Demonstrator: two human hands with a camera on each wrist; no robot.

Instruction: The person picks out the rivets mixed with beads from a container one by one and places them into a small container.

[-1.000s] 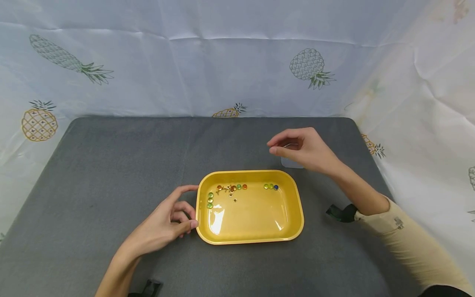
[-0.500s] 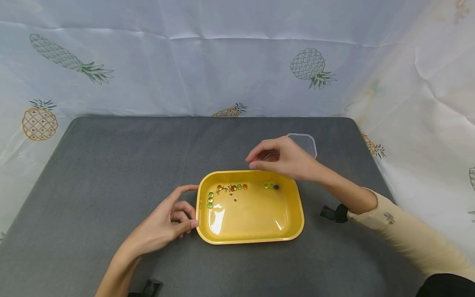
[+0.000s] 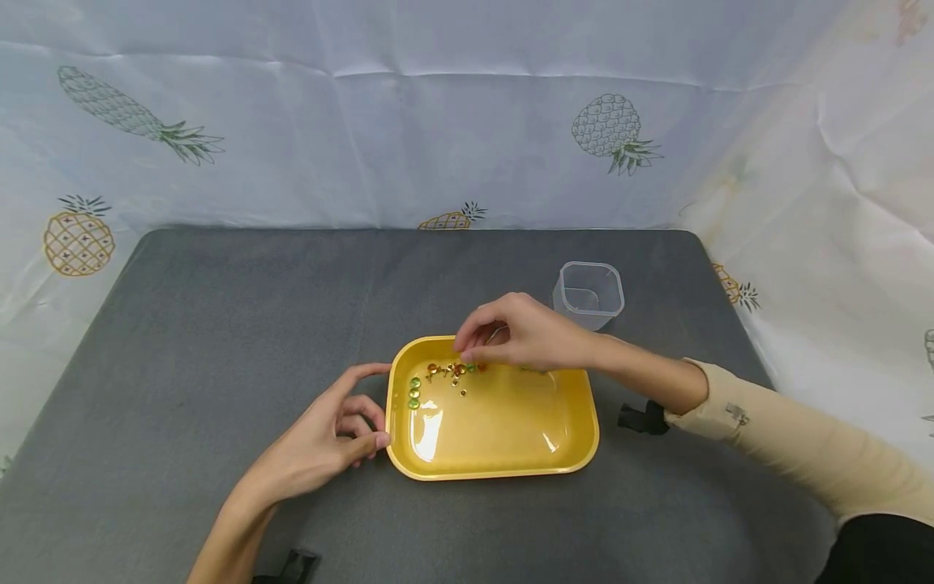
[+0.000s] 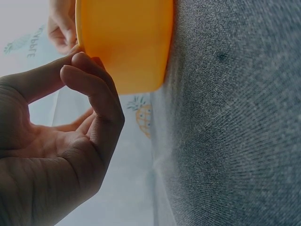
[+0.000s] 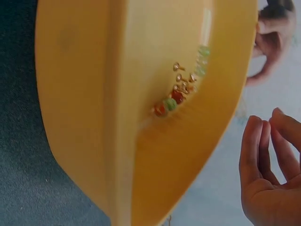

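Note:
A yellow tray (image 3: pixel 503 438) sits on the grey table, with my left hand (image 3: pixel 328 438) holding its left end, thumb and index finger at the rim. Over the tray's far side hovers my right hand (image 3: pixel 525 332), thumb and fingertips a little apart; the right wrist view shows nothing between the fingers (image 5: pixel 251 141). Below those fingertips, small gold tacks (image 5: pixel 179 78) lie heaped with green and orange glass beads (image 5: pixel 161 109). Several green beads (image 3: pixel 414 393) line the tray's left side. My right hand mostly covers the beads on the far right.
A clear plastic box (image 3: pixel 589 292) without a lid stands behind the tray to the right, just beyond my right wrist. White curtains with printed pineapples (image 3: pixel 79 243) hang behind and beside the grey table (image 3: pixel 255 324).
My right hand has moved left and nearer, from in front of the clear box to over the tray's far side, uncovering the box. The left hand and the tray have stayed put.

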